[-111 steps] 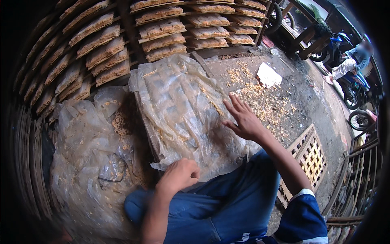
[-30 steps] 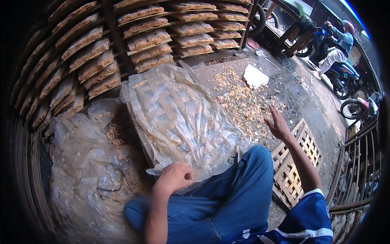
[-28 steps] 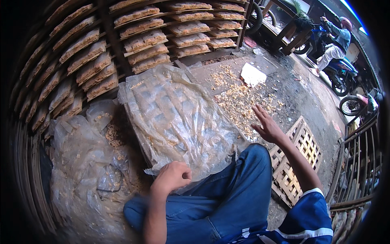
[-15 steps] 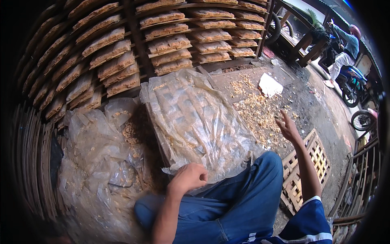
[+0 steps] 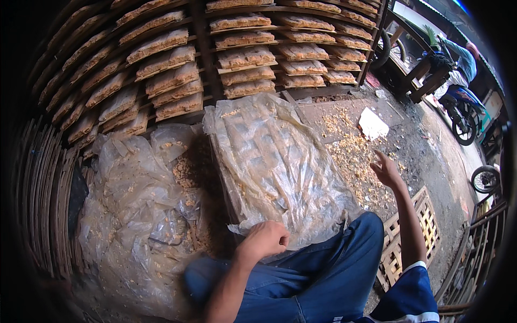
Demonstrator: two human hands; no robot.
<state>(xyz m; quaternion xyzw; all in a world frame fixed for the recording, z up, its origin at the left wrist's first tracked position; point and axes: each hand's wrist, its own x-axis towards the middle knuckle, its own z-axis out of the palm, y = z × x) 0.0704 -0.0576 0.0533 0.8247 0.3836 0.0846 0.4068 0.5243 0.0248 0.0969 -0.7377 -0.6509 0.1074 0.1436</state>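
The plastic sheet (image 5: 280,161) is apparently steadied by the fisted left hand (image 5: 265,238); for contact, the loosely spread right hand (image 5: 388,171) must be brought over.

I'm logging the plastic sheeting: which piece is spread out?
The middle sheet, with the left hand at its near edge: it lies spread, a lattice pattern showing through. The other plastic, farther left, is a crumpled heap.

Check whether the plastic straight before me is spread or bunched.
Spread: the plastic lies wide, though wrinkled, and a woven pattern shows through.
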